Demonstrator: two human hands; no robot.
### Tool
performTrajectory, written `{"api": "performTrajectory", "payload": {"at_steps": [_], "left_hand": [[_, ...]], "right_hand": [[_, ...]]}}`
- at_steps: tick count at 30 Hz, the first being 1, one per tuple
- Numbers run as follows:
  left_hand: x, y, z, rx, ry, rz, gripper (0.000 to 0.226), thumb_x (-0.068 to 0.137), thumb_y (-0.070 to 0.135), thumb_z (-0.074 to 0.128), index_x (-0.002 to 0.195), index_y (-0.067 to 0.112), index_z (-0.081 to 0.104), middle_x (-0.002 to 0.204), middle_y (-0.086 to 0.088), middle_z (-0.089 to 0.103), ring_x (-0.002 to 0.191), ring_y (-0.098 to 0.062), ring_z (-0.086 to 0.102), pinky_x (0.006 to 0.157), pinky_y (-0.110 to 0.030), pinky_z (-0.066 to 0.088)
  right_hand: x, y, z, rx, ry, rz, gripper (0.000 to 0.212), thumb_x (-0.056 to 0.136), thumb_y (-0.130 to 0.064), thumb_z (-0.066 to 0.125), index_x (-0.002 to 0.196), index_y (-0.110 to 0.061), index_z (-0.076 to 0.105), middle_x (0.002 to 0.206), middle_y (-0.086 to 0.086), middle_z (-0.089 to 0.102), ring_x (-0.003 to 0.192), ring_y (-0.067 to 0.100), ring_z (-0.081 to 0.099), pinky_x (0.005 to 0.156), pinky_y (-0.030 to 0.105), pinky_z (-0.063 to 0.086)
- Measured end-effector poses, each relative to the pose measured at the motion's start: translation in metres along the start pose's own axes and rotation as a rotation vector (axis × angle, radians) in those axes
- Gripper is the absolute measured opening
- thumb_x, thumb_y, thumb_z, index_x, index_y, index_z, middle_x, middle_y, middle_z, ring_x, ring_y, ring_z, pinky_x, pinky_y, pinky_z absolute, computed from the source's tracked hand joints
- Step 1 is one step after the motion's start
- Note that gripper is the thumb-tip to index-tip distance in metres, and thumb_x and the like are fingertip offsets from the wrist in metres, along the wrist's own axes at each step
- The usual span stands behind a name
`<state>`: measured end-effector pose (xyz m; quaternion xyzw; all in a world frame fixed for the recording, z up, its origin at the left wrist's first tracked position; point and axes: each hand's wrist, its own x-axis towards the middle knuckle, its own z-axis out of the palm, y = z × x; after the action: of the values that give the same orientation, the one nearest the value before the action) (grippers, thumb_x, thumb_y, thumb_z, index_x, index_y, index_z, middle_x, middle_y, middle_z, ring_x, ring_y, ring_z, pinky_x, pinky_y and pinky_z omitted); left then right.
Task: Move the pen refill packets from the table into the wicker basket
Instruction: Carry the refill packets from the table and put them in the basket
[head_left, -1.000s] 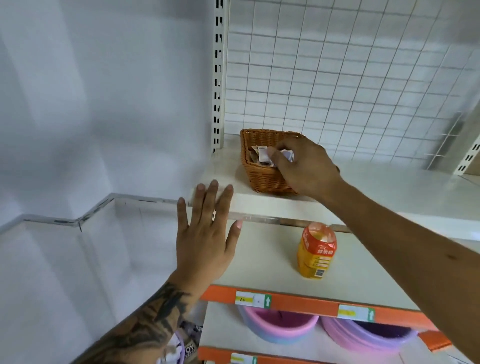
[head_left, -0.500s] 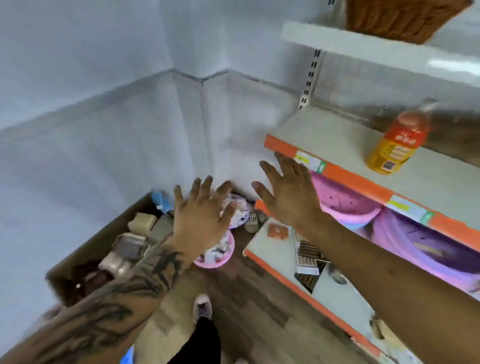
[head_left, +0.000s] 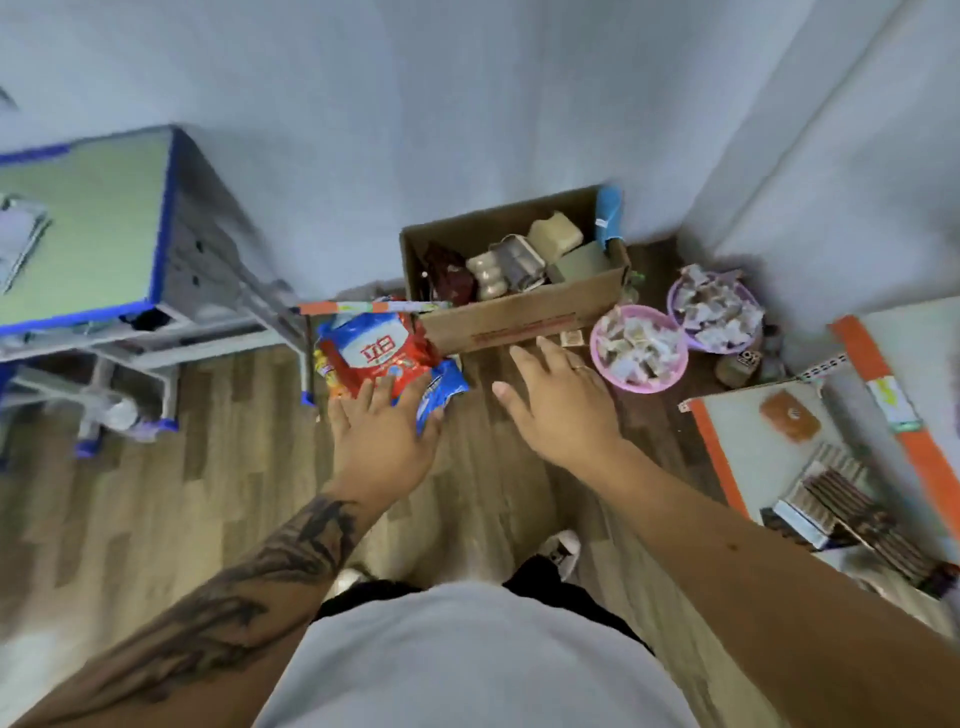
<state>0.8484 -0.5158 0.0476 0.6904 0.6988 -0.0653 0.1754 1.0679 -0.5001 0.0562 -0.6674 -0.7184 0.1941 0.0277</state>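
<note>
Pen refill packets: one deposited in the wicker basket a second ago, basket since lost from view; left hand (head_left: 382, 434) and right hand (head_left: 558, 408), spread and empty, are now held near the green table (head_left: 88, 228), where blurred items may be further packets.

Soft, even indoor light fills the view, with faint shadows only. Motion blur smears everything, and wide-angle distortion bends the edges.
</note>
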Motion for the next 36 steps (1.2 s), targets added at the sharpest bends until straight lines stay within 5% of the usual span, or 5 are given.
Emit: {"api": "performTrajectory", "payload": {"at_steps": [6, 16, 24, 36], "left_hand": [[-0.038, -0.138, -0.02, -0.189, 0.123, -0.149, 0.056, 0.104, 0.057, 0.036, 0.157, 0.042, 0.028, 0.166, -0.002, 0.03, 0.155, -0.028, 0.02, 0.122, -0.065, 0.007], [-0.099, -0.399, -0.041, -0.253, 0.087, -0.448, 0.055, 0.105, 0.057, 0.029, 0.158, 0.046, 0.022, 0.17, -0.002, 0.021, 0.157, -0.03, 0.014, 0.123, -0.064, 0.005], [-0.059, -0.494, -0.077, -0.271, 0.159, -0.465, 0.055, 0.105, 0.057, 0.029, 0.159, 0.047, 0.021, 0.169, -0.004, 0.023, 0.156, -0.031, 0.015, 0.122, -0.064, 0.006], [0.082, -0.629, -0.137, -0.152, 0.069, -0.56, 0.055, 0.104, 0.057, 0.027, 0.157, 0.043, 0.029, 0.166, -0.002, 0.031, 0.154, -0.03, 0.022, 0.122, -0.064, 0.008]], "right_hand": [[0.021, -0.168, 0.052, -0.03, -0.067, -0.203, 0.061, 0.104, -0.058, 0.04, 0.154, -0.024, 0.042, 0.161, 0.011, 0.039, 0.145, 0.034, 0.04, 0.115, 0.049, 0.038], [0.036, -0.422, 0.148, -0.025, -0.186, -0.394, 0.059, 0.104, -0.06, 0.038, 0.151, -0.025, 0.043, 0.158, 0.01, 0.042, 0.145, 0.031, 0.04, 0.114, 0.048, 0.04], [0.101, -0.536, 0.169, -0.019, -0.223, -0.436, 0.056, 0.103, -0.061, 0.04, 0.144, -0.026, 0.05, 0.159, 0.006, 0.042, 0.146, 0.028, 0.04, 0.116, 0.048, 0.039], [0.338, -0.698, 0.211, 0.131, -0.379, -0.338, 0.052, 0.104, -0.054, 0.044, 0.141, -0.018, 0.051, 0.135, 0.014, 0.055, 0.125, 0.036, 0.055, 0.103, 0.049, 0.048]]}}
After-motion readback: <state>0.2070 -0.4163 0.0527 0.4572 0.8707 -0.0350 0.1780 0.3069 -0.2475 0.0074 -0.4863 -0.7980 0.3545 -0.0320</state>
